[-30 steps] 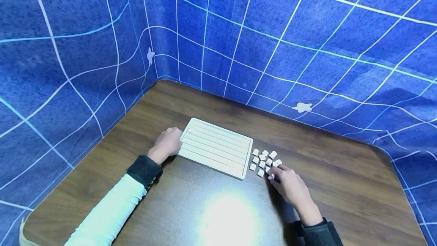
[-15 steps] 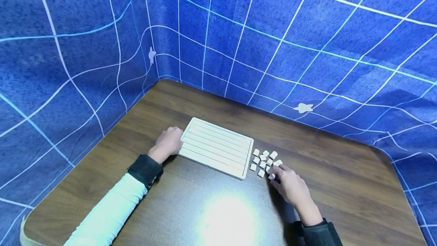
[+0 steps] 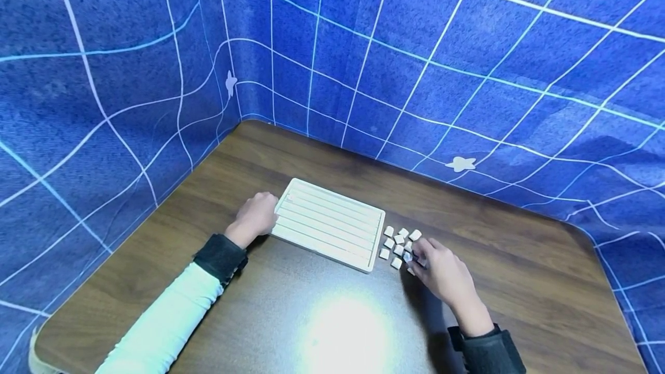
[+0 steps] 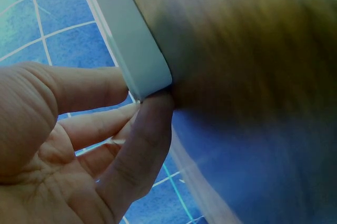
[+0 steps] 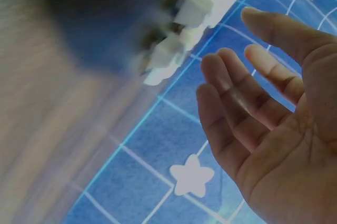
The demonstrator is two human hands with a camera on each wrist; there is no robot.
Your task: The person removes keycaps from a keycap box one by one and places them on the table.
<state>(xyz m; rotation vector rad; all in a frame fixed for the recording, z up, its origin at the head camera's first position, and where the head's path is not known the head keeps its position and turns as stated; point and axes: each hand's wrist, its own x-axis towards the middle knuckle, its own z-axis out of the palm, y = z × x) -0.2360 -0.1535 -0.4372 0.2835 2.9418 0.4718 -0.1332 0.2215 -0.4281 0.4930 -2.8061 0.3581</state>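
A flat white tray [image 3: 328, 227] with parallel grooves lies on the table. My left hand [image 3: 254, 214] grips its left edge; in the left wrist view, thumb and index finger pinch the corner of the tray [image 4: 131, 34] from either side. Right of the tray sits a loose cluster of small white cubes [image 3: 398, 250]. My right hand [image 3: 441, 273] hovers at the cluster's near right side, hiding some cubes. In the right wrist view the hand [image 5: 268, 108] has loosely bent fingers and a thumb held apart, with nothing between them; blurred cubes [image 5: 193, 8] show beyond the fingertips.
The brown wood-grain table [image 3: 249, 316] carries a bright glare spot in front of the tray. Behind it and to the left hangs a blue curtain [image 3: 363, 56] with white grid lines and stars, meeting the table's back edge.
My right hand has let go of a small cube, which stays on the table, and its fingers have spread and shifted slightly up. The left hand and tray have not moved.
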